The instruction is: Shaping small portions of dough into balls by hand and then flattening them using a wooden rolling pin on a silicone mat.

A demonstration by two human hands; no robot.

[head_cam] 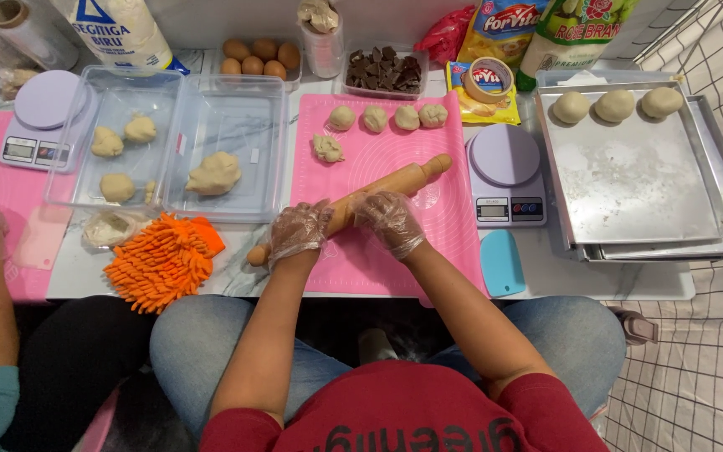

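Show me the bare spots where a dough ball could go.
Free: the tray below its three balls; the mat right of the rolling pin. Crowded: the mat's top edge with dough, and the counter's back row of eggs and packets.

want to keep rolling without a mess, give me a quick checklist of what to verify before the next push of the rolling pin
1. Both hands on the pin: left hand and right hand, in clear plastic gloves, rest on the wooden rolling pin. Ok.
2. Pin over the pink silicone mat: its near end overhangs the mat's left edge. Not ok.
3. Dough under the pin: hidden by hands. Cannot tell.
4. Path ahead: ragged dough piece lies apart from the pin. Ok.
5. Digital kitchen scale close to the pin's far end, not touching. Ok.
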